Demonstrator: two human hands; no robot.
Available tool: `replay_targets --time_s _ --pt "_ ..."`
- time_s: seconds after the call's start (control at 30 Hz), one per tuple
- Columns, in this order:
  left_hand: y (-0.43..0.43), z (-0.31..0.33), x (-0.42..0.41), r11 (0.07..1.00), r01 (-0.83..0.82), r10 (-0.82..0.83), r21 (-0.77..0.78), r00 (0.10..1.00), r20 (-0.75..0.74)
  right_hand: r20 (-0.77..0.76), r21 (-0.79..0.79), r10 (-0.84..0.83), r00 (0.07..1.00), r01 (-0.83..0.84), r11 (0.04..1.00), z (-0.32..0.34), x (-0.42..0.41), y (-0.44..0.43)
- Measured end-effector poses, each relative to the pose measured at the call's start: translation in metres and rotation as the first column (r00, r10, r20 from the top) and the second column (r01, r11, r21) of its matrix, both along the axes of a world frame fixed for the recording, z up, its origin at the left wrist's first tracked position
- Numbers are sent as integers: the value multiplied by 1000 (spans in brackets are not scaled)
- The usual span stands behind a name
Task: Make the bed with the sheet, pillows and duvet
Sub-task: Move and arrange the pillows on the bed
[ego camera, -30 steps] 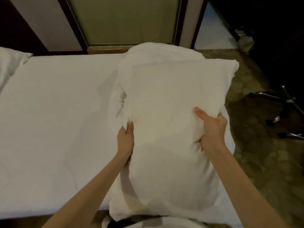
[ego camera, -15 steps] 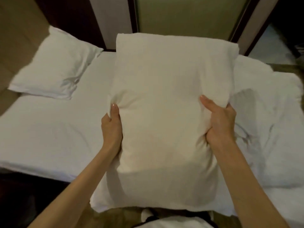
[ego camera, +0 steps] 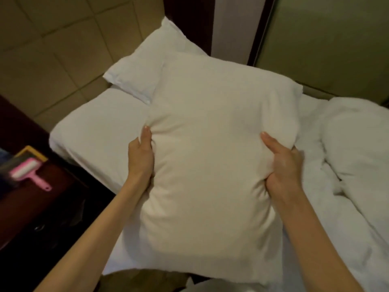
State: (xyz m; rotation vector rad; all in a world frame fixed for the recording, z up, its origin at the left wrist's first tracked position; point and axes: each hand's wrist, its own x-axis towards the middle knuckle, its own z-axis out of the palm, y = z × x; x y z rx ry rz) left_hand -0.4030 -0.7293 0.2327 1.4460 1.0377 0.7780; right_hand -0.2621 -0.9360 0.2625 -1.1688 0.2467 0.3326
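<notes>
the pillow looks light and very soft, more bulk than weight, judging by how deeply it dents and puckers where it is squeezed. it would sag and fold if carried by one corner, so the sensible hold is the one in use: a grip on each long side near the middle, where the filling bunches into a firm handful. the cotton case is not slippery and nothing about it is fragile, so it can likely be dropped and patted into place without much care. the left hand clamps the side at nine o'clock with its thumb pressed into the front face, and the right hand clamps the side at three o'clock the same way; the other fingers go round the back, and how they lie there cannot be told. the pillow is held up in front of the person, over the sheet, its far end overlapping a second pillow that lies at eleven o'clock at the head of the bed. it is plain white, oblong and plump, with creases fanning out from each grip. the duvet lies rumpled at three o'clock, and a pink lint roller rests on a dark bedside table at nine o'clock.
</notes>
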Motion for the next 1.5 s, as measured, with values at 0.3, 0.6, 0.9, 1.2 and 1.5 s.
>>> replay_targets --time_s 0.3,0.6,0.9,1.2,1.5 --pt "78 2 16 990 22 -2 142 990 -140 -77 -27 144 987 -146 989 -4 52 73" --pt "150 -17 35 992 64 -43 113 982 -182 -113 -74 122 986 -131 989 -13 66 139" --pt "275 -39 34 971 239 -235 -1 953 -191 -95 -142 -41 995 27 989 -20 35 236" --pt "390 -34 18 950 311 -310 -19 936 -168 -118 -80 -126 985 117 990 -26 -6 333" --pt "448 -50 21 968 248 -249 -29 950 -191 -129 -85 -79 988 69 994 -30 3 398"
